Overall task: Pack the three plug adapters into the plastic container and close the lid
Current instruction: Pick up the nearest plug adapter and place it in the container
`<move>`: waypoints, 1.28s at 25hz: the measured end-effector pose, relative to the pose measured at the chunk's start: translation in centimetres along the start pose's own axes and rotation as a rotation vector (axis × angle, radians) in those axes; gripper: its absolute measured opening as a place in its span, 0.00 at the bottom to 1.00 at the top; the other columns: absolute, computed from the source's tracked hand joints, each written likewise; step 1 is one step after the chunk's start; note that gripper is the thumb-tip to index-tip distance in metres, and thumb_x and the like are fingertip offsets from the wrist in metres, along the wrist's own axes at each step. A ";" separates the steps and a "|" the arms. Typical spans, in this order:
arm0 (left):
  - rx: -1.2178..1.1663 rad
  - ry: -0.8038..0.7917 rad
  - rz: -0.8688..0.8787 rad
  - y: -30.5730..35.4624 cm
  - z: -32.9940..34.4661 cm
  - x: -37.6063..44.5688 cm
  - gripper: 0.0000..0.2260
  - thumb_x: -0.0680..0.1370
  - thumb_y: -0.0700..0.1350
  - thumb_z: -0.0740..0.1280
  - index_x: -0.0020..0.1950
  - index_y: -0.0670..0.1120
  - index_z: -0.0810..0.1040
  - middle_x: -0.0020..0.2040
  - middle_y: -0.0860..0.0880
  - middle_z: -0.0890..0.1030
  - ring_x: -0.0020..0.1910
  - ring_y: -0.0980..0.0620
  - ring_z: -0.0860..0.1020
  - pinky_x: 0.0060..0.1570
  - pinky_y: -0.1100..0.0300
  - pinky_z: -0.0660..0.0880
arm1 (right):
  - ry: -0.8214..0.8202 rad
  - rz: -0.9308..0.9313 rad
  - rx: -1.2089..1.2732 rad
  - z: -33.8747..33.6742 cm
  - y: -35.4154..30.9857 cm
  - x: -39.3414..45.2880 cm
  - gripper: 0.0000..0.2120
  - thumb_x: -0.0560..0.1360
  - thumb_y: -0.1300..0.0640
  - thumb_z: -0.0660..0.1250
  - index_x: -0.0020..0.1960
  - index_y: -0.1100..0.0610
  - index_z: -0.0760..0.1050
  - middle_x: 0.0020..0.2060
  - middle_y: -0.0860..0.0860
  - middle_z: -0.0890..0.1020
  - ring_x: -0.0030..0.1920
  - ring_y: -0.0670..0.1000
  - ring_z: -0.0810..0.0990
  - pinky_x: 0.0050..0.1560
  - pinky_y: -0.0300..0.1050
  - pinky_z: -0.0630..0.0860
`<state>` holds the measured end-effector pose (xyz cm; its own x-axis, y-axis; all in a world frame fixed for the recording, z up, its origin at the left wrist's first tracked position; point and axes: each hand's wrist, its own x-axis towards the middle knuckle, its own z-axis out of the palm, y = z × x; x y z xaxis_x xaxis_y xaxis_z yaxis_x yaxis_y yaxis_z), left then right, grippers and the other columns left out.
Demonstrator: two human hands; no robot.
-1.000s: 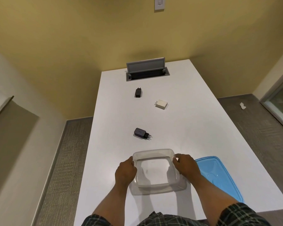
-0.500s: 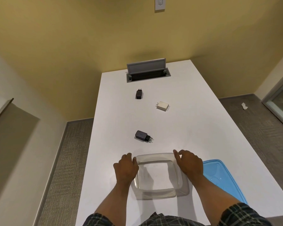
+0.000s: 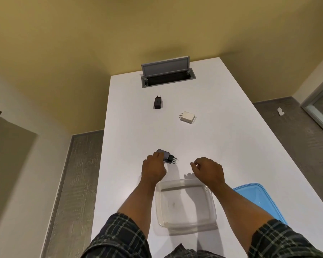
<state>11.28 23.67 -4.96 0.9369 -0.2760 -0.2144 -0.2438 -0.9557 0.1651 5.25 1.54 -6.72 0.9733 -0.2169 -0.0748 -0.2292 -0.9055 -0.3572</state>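
The left hand [image 3: 153, 167] reaches forward over the white surface [image 3: 231, 146] and its fingers [image 3: 159, 155] curl onto the nearest plug adapter [image 3: 166, 156], a dark block lying on its side with its prongs pointing right; whether the grip has fully closed cannot be told, but the fingertips cover the body's near edge and the adapter looks to be resting on the surface; the right hand [image 3: 208, 170] hovers just beside it, loosely curled and holding nothing, thumb and forefinger nearly meeting; just behind both wrists sits the clear plastic container [image 3: 212, 200], open and with nothing in it, and its blue lid [image 3: 259, 198] lies flat on the surface to the right, partly hidden by the right forearm; farther off, well apart from the hands, a second black adapter [image 3: 158, 102] lies near the grey cable hatch [image 3: 166, 73] at the surface's far end, and a white adapter [image 3: 188, 116] lies to its right; the step in hand appears to be the first pick of three, with nothing yet packed; the next move calls for a firm pinch across the dark adapter's body, clear of the prongs, a short lift back toward the person and a release inside the container's walls, before the longer reaches for the two distant adapters and, last, the lid.
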 end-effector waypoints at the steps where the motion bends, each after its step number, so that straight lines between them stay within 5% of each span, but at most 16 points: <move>1: 0.028 -0.021 0.032 -0.1 0.1 0.7 0.26 0.80 0.42 0.60 0.79 0.49 0.62 0.77 0.51 0.67 0.65 0.42 0.74 0.58 0.52 0.71 | -0.020 -0.064 0.027 0.2 0.0 0.2 0.14 0.77 0.40 0.62 0.43 0.47 0.80 0.38 0.43 0.81 0.42 0.48 0.81 0.40 0.43 0.73; 7: 0.197 -0.177 0.152 -0.7 0.9 4.6 0.33 0.82 0.43 0.63 0.83 0.49 0.52 0.84 0.50 0.53 0.81 0.41 0.57 0.70 0.45 0.67 | -0.136 -0.513 0.040 0.4 1.6 0.2 0.19 0.76 0.35 0.63 0.51 0.47 0.83 0.44 0.44 0.83 0.45 0.47 0.80 0.48 0.44 0.75; 12: 0.344 -0.234 0.199 -0.5 1.3 6.9 0.26 0.82 0.43 0.63 0.79 0.47 0.61 0.73 0.47 0.71 0.76 0.42 0.64 0.64 0.46 0.69 | -0.156 -0.476 0.082 0.2 3.1 0.0 0.19 0.75 0.33 0.64 0.52 0.47 0.83 0.45 0.42 0.82 0.46 0.45 0.79 0.49 0.44 0.74; 17: 0.421 -0.170 0.173 0.2 2.1 7.1 0.17 0.80 0.37 0.62 0.69 0.45 0.71 0.65 0.46 0.74 0.64 0.42 0.73 0.61 0.45 0.68 | -0.208 -0.466 0.086 0.3 3.3 0.0 0.21 0.75 0.33 0.63 0.54 0.48 0.82 0.46 0.43 0.82 0.48 0.46 0.79 0.51 0.44 0.74; 22: 0.432 -0.145 0.177 -0.2 2.8 6.0 0.15 0.79 0.37 0.63 0.66 0.44 0.70 0.60 0.46 0.78 0.59 0.42 0.77 0.63 0.45 0.67 | -0.225 -0.501 0.074 0.6 3.1 -0.2 0.22 0.75 0.34 0.64 0.56 0.49 0.82 0.48 0.44 0.82 0.49 0.47 0.79 0.51 0.45 0.74; 27: 0.204 -0.068 0.078 -0.4 1.6 4.7 0.15 0.83 0.51 0.62 0.66 0.45 0.70 0.62 0.47 0.76 0.61 0.43 0.75 0.58 0.48 0.69 | -0.133 -0.547 0.036 -0.2 3.4 -0.9 0.24 0.74 0.35 0.66 0.61 0.50 0.79 0.50 0.46 0.81 0.49 0.50 0.78 0.50 0.47 0.74; 32: -0.046 0.010 0.021 0.2 -1.4 2.7 0.22 0.78 0.52 0.64 0.70 0.46 0.70 0.57 0.43 0.78 0.58 0.39 0.78 0.54 0.49 0.76 | 0.028 -0.489 -0.088 -0.9 4.3 -2.8 0.21 0.78 0.37 0.61 0.61 0.51 0.77 0.50 0.47 0.79 0.50 0.51 0.77 0.49 0.47 0.73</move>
<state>14.13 22.90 -4.12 0.9343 -0.2944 -0.2013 -0.2514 -0.9440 0.2138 1.55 -2.09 -7.25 0.9668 0.2319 0.1071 0.2526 -0.9307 -0.2645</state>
